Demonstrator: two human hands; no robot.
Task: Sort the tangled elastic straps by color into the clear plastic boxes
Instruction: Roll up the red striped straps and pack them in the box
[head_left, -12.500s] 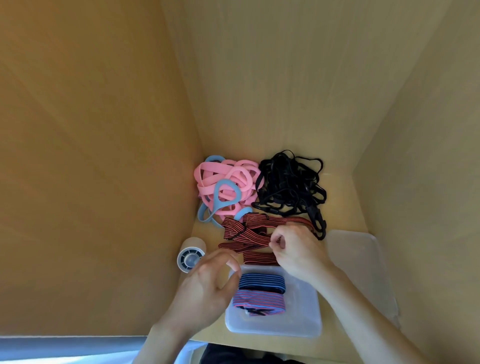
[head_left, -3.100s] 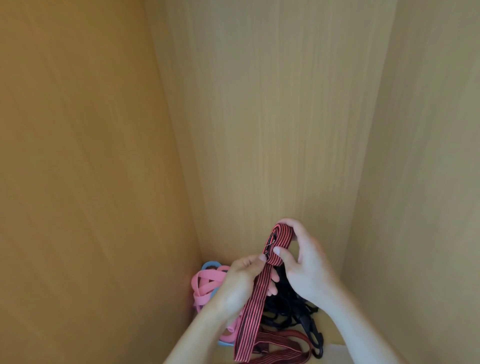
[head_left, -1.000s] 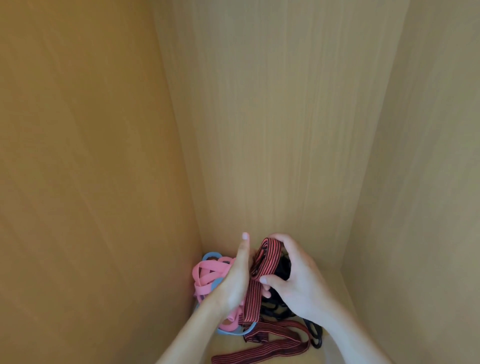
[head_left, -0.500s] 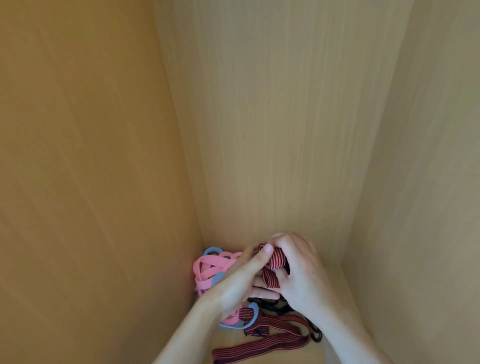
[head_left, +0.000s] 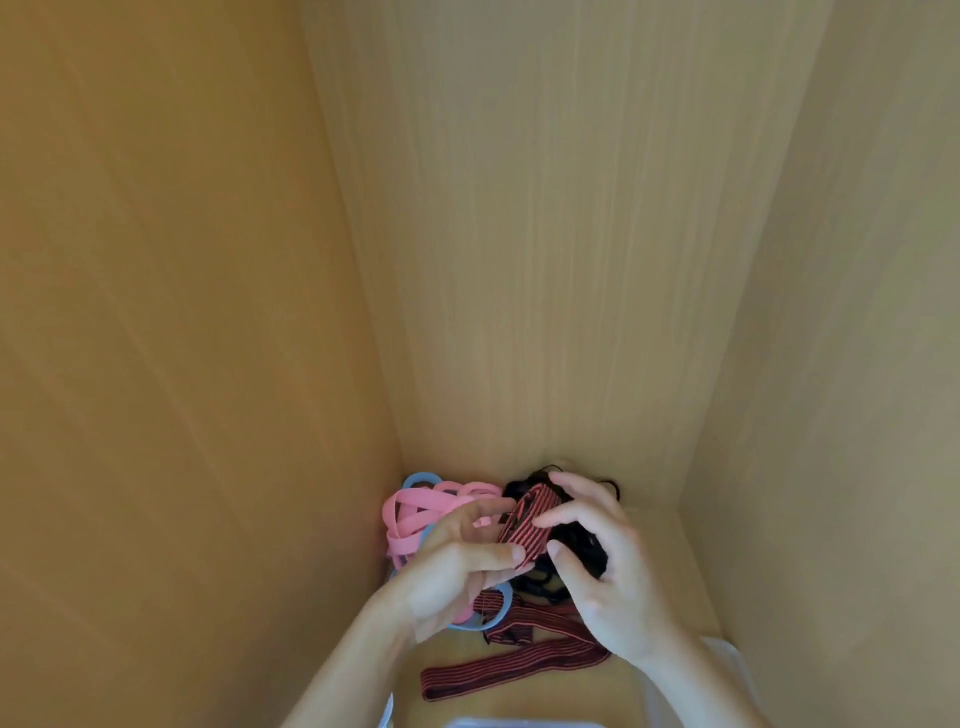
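Note:
A red-and-black striped strap is bunched into a small fold between both hands. My left hand pinches its lower end with thumb and fingers. My right hand grips it from the right with curled fingers. The strap's loose tail trails on the wooden floor below. A pink strap tangle with light blue loops lies at the back left. The black strap pile sits behind my right hand, mostly hidden. A clear plastic box rim shows at the bottom edge.
Wooden walls close in on the left, back and right, leaving a narrow floor. A clear lid or second box edge peeks out at the lower right, under my right forearm.
The hands have come down from chest height to just above the piles while folding the striped strap into a shorter bundle. The camera tilted slightly down, revealing the box rim.

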